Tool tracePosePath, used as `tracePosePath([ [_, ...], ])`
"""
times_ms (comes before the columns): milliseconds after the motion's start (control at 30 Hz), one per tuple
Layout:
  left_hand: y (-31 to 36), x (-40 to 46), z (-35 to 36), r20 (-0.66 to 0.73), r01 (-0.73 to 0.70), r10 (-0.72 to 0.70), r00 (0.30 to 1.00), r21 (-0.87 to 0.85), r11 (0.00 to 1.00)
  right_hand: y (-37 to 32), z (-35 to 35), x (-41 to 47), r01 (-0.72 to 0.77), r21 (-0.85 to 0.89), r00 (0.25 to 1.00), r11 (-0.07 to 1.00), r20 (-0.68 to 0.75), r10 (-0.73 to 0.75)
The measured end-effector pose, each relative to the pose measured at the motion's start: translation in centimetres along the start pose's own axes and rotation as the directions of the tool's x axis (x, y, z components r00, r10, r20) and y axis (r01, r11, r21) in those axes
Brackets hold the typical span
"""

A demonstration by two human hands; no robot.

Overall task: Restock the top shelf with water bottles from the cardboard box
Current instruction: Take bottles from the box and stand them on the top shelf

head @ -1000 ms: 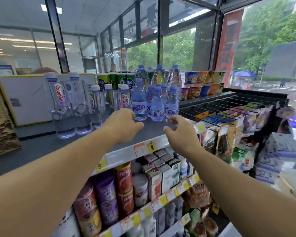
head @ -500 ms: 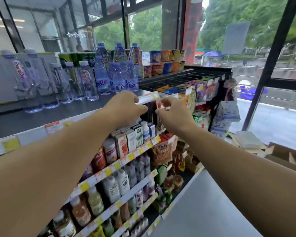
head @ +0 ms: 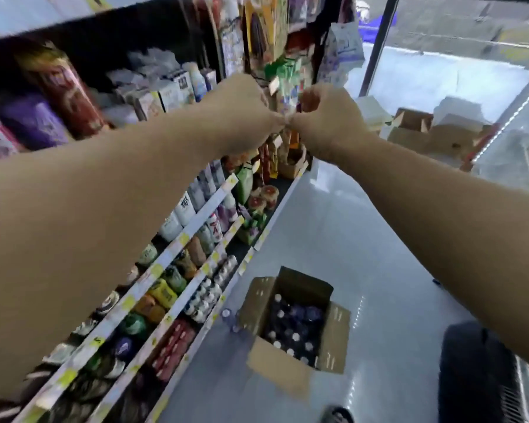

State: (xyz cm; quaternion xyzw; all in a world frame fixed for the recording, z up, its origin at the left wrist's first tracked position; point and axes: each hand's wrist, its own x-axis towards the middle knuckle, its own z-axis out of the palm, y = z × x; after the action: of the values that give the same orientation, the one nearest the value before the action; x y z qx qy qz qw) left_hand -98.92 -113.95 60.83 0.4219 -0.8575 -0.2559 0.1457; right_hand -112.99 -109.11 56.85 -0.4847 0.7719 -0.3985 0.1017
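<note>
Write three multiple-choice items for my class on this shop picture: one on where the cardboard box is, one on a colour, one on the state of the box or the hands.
1. Where is the cardboard box?
A. On the top shelf
B. On the floor beside the bottom of the shelves
C. In the person's arms

2. What colour are the small price tags along the shelf edges?
A. Yellow
B. Red
C. Black

3. What state is the box in?
A. Taped shut
B. Flattened
C. Open, with bottles standing inside

Answers:
1. B: the box sits on the pale floor by the lowest shelf, below both arms.
2. A: yellow tags dot the white shelf strips.
3. C: its flaps are folded out and bottle caps show inside, while the left hand and right hand are raised together well above it, holding no bottle.
</note>
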Motion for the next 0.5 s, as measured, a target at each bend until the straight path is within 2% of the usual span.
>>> tracePosePath([
  [200,-6.7,-1.5,11.7,0.081,0.007,-0.003,0.997,-0.050,0.999,8.7,8.1,-4.9,-0.028,-0.075,0.999,0.997,0.021,0.030],
  [500,-18.6,0.3,33.6,0.136,-0.018,0.028,0.990,-0.078,0.997,27.0,21.6,-10.9,-0.059,-0.118,0.996,0.991,0.067,0.067],
])
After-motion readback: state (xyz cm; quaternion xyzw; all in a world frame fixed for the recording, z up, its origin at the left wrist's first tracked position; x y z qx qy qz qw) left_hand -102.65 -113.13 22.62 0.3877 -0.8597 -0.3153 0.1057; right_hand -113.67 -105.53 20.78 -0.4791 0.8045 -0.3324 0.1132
